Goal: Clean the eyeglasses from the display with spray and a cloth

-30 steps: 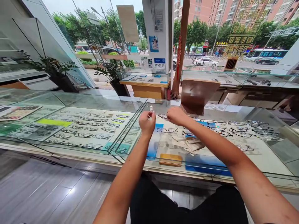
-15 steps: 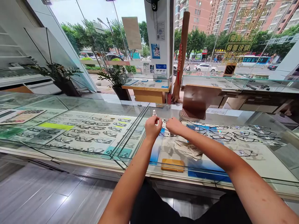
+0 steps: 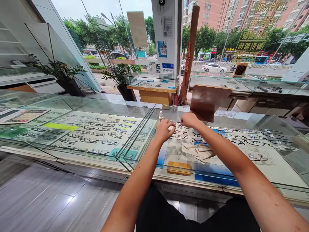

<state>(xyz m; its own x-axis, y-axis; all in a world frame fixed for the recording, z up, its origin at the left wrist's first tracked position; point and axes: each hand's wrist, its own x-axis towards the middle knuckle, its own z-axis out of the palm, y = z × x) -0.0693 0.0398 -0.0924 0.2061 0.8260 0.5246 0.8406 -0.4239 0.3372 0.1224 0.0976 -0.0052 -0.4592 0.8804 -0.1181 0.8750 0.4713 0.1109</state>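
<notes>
My left hand (image 3: 165, 130) is over the glass counter (image 3: 145, 161), its thumb and fingers curved toward each other; what is between them, if anything, is too small to make out. Just behind it stands a small white bottle (image 3: 161, 115). To the right, my right hand (image 3: 189, 120) is closed with the knuckles up, and its fingertips are hidden. A pair of glasses (image 3: 179, 136) shows below and between the hands. Nearer to me lie a crumpled beige cloth (image 3: 198, 151) and a yellow-brown case (image 3: 179, 168).
Rows of glasses (image 3: 93, 131) fill the left case, and more glasses (image 3: 253, 137) are at the right. A brown chair (image 3: 209, 100) stands beyond the counter. A printed board (image 3: 24, 116) lies at the far left.
My right hand has moved up and to the right, and my left hand slightly right, its fingers now reaching rightward. The view has shifted slightly, and more of the glasses between the hands shows.
</notes>
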